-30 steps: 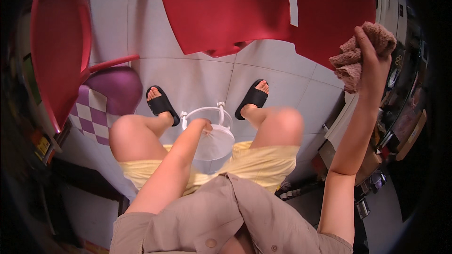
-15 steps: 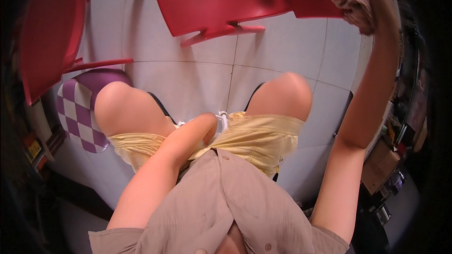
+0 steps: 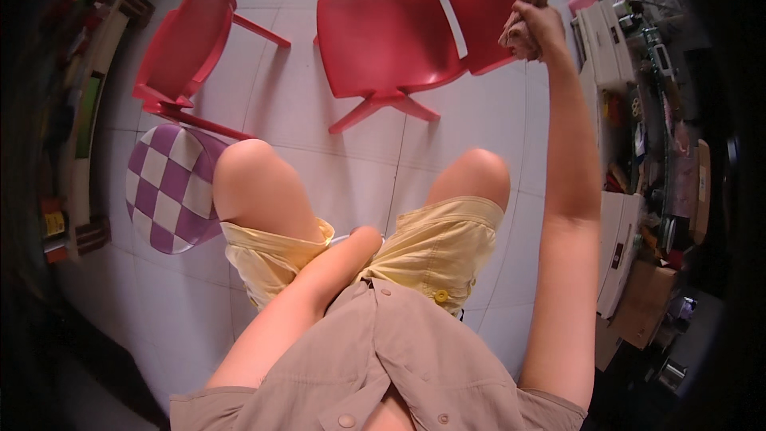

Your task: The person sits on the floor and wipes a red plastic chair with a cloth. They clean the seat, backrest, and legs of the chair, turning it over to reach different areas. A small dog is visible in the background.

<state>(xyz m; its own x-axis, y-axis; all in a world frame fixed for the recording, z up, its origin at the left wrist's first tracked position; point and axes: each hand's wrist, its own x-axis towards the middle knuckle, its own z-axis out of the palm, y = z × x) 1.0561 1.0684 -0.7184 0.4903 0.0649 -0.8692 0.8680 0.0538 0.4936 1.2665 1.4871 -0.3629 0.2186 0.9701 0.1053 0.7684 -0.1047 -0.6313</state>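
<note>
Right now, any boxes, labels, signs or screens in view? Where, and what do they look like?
Cardboard box: lower right by the bench, flat, brown.
White machine: upper right on the bench, boxy, pale casing; no lit screen to be seen.
Yellow label: far left on the shelf, small and squarish.
No signs that I can make out.

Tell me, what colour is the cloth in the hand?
Brown; the cloth shows best in the head view.
</note>
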